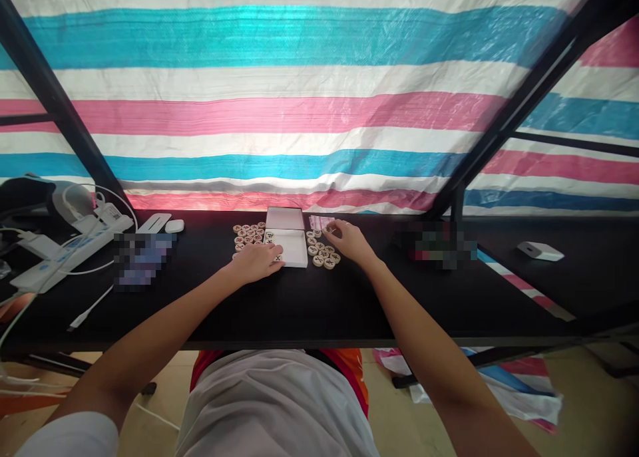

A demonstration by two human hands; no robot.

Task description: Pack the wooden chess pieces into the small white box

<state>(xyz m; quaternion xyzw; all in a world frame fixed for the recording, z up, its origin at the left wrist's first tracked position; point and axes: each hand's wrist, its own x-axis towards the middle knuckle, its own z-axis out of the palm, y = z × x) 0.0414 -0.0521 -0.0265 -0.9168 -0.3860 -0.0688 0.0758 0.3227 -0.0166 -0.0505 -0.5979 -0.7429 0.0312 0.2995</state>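
Note:
An open white box (296,247) lies on the black table, its lid (284,219) folded back. Inside it, along the left side, stand a few round xiangqi pieces (269,236) with dark characters. My left hand (255,263) rests over the box's left edge, thumb and fingers closed around a xiangqi piece (278,258). More pieces with red characters (248,231) sit left of the box, partly hidden by that hand. To the right, my right hand (348,242) pinches a piece at its fingertips, mostly covered. Below it is a group of loose pieces (319,249) with dark characters.
Pink-and-white printed paper (319,222) lies behind the right-hand pieces. On the left are a power strip (74,251), cables, a white earbud case (174,226) and a blurred-out object (144,257). A white charger (540,251) sits far right. A striped sheet (299,111) hangs behind the table.

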